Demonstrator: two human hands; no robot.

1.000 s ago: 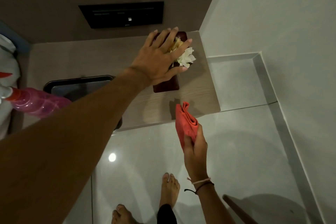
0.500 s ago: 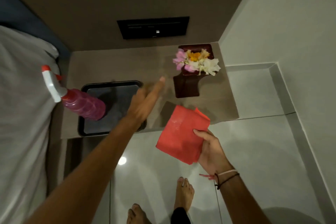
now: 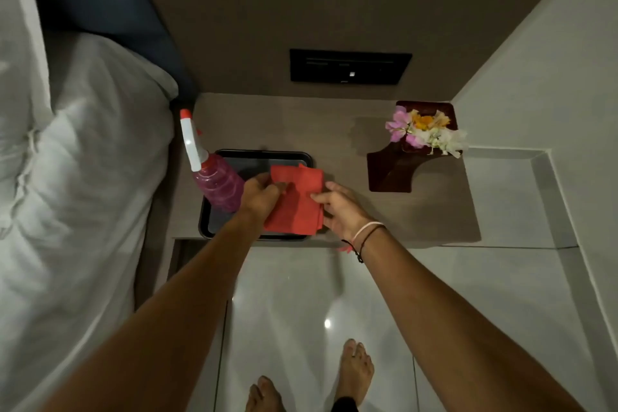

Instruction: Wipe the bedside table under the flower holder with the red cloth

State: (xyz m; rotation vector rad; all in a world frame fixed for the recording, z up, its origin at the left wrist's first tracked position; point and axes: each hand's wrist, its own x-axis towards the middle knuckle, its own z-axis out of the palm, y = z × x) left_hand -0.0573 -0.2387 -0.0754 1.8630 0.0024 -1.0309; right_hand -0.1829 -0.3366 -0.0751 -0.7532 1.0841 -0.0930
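both hands: my left hand and right hand are each closed on an edge of the red cloth, one per side, so i can square it into a flat pad.
cloth: held up in front of me over the black tray; whether it touches the tray i cannot tell.
flower holder: dark wooden flower holder stands at the far right corner of the bedside table, flowers at its back end, well apart from my hands.
spray bottle: the pink spray bottle stands on the tray's left side, just beside my left wrist, within reach.
judgement: folding comes first; the spot under the holder looks not yet wiped, since the holder sits on it.
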